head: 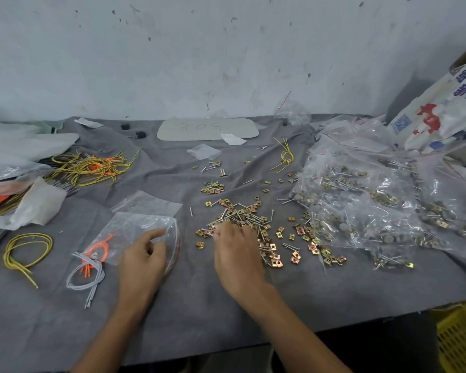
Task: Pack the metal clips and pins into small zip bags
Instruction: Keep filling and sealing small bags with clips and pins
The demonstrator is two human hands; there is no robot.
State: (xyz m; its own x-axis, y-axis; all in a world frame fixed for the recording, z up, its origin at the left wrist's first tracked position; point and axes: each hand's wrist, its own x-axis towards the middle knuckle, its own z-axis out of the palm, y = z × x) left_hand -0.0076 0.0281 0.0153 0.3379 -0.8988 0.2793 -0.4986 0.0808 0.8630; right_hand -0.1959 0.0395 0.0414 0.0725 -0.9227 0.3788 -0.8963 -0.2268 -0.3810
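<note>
Head view. Pinches the red-edged mouth of the bag (135, 227) between thumb and forefinger of the left hand (143, 257), the other fingers curled beside it. Keeps the bag flat on the cloth (199, 305), just left of the pile (248, 214). Lays the right hand (237, 254) on the pile's near edge, fingers bunched and bent down among clips (199, 244) and pins (191, 212); cannot tell whether pinching any. Shows orange cord (100, 249) inside the bag and grey cord (86, 270) at its near corner. Shows filled bags (374, 200) heaped to the right of the pile, a spare bag (151, 203) behind the held one, and yellow cords (92, 168) at far left.
</note>
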